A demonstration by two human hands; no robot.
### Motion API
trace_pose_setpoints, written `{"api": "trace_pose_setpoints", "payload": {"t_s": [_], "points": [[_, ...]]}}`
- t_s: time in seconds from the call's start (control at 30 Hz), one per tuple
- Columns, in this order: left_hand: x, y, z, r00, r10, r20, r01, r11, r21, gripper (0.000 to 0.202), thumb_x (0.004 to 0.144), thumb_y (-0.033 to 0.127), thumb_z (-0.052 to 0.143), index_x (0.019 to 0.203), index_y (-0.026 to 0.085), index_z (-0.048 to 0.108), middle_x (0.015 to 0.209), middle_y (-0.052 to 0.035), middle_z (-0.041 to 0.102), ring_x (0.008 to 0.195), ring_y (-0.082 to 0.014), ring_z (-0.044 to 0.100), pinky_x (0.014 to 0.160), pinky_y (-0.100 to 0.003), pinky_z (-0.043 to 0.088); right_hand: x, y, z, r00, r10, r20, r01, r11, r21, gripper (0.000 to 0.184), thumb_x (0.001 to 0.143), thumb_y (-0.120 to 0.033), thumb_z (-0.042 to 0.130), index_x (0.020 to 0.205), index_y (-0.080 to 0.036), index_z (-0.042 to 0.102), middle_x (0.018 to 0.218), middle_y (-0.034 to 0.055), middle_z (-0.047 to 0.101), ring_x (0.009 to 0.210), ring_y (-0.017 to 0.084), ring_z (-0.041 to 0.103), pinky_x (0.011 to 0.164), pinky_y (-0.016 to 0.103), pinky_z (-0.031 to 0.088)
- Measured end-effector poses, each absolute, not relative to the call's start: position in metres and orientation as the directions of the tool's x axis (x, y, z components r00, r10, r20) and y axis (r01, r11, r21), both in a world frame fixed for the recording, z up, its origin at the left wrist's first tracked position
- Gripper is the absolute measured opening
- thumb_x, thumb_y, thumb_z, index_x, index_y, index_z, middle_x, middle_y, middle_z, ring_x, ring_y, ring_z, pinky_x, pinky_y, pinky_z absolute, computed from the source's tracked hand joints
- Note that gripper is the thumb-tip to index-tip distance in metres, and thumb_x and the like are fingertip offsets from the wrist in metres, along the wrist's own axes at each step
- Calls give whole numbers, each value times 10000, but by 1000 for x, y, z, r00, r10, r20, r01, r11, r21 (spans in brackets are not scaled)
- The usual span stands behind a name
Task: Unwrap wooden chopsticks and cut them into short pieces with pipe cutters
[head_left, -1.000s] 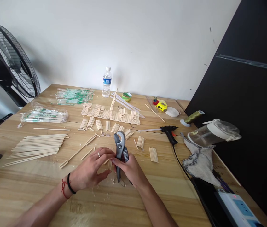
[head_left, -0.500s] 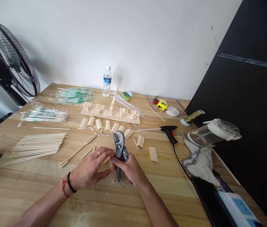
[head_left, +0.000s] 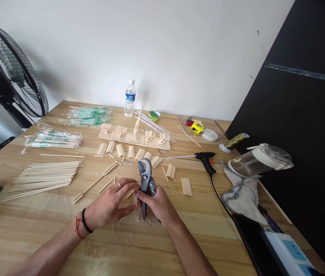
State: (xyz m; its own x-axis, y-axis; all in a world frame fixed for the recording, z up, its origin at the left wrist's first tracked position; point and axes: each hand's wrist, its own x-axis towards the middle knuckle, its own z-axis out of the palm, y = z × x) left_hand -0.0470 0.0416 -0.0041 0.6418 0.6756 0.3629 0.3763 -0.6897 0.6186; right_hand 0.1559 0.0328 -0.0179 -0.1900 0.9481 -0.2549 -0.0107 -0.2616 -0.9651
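Head view, table: we look down at a wooden table (head_left: pixel 139 253) with two bare hands at work near its middle.
Right hand: our right hand (head_left: pixel 160 207) wraps its fingers around the handles of a grey cutter (head_left: pixel 146 177), thumb pressing toward the left.
Cutter: it stands with its rounded head pointing away from us and its handles toward us, just beside the left fingertips.
Left hand: our left hand (head_left: pixel 110 203) is half curled, a gap showing between thumb and fingers; short sticks (head_left: pixel 135 199) lie in that gap, but we cannot tell whether they are pinched.
Small panels: beyond the cutter we see a row of small slatted panels (head_left: pixel 140 155), with one larger panel (head_left: pixel 187 186) off to the right.
Model: behind that row sits a long stick-built deck (head_left: pixel 128 139), bearing little structures and a leaning spire.
Long sticks: to our left a pile of long sticks (head_left: pixel 45 177) lies loose, near two bagged bundles (head_left: pixel 54 138).
Glue gun: a black glue gun (head_left: pixel 207 161) rests on the right, a clear stick reaching from its back.
Bottle: a water bottle (head_left: pixel 130 98) stands upright near the wall.
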Motion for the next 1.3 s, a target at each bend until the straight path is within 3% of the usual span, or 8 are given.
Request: {"api": "trace_pose_setpoints", "payload": {"t_s": [0.53, 0.63, 0.93, 1.2, 1.3], "points": [[-46, 41, -5, 638, 675, 371, 386, -697, 604, 623, 890, 146, 719, 1449, 253, 466, 1359, -137, 620, 1235, -267, 645, 1041, -407, 571, 155, 33, -15, -200, 949, -246, -16, -254, -967, 408, 793, -538, 806, 685, -173, 657, 559, -12, 616, 544, 147, 562, 554, 264, 442], [-46, 41, -3, 632, 677, 378, 391, -699, 598, 601, 892, 151, 717, 1432, 249, 471, 1332, -135, 633, 1208, -264, 657, 1018, -399, 578, 156, 33, -17, -196, 950, -245, -35, -256, -966, 391, 777, -542, 822, 757, -170, 702, 578, -16, 625, 550, 150, 571, 570, 269, 456], [-46, 40, -8, 623, 682, 382, 413, -702, 580, 495, 898, 205, 738, 1341, 234, 520, 1323, -140, 647, 1185, -264, 673, 983, -401, 596, 177, 43, -15, -28, 967, -253, -107, -254, -961, 415, 739, -537, 848, 871, -173, 697, 622, 3, 674, 573, 177, 598, 610, 309, 484], [-34, 39, -20, 713, 640, 286, 375, -693, 615, 543, 921, 135, 675, 1425, 234, 499, 1445, -141, 611, 1302, -265, 628, 1078, -426, 564, 185, 49, -13, 48, 972, -231, -152, -222, -963, 420, 723, -542, 848, 842, -176, 679, 577, -6, 655, 555, 173, 571, 588, 307, 455], [-27, 41, -24, 756, 593, 278, 357, -729, 584, 620, 911, 75, 633, 1482, 236, 453, 1490, -126, 590, 1387, -261, 563, 1193, -503, 453, 184, 49, -14, 53, 974, -219, -152, -209, -966, 405, 736, -531, 841, 845, -174, 683, 570, -6, 658, 552, 169, 570, 581, 301, 449]]}}
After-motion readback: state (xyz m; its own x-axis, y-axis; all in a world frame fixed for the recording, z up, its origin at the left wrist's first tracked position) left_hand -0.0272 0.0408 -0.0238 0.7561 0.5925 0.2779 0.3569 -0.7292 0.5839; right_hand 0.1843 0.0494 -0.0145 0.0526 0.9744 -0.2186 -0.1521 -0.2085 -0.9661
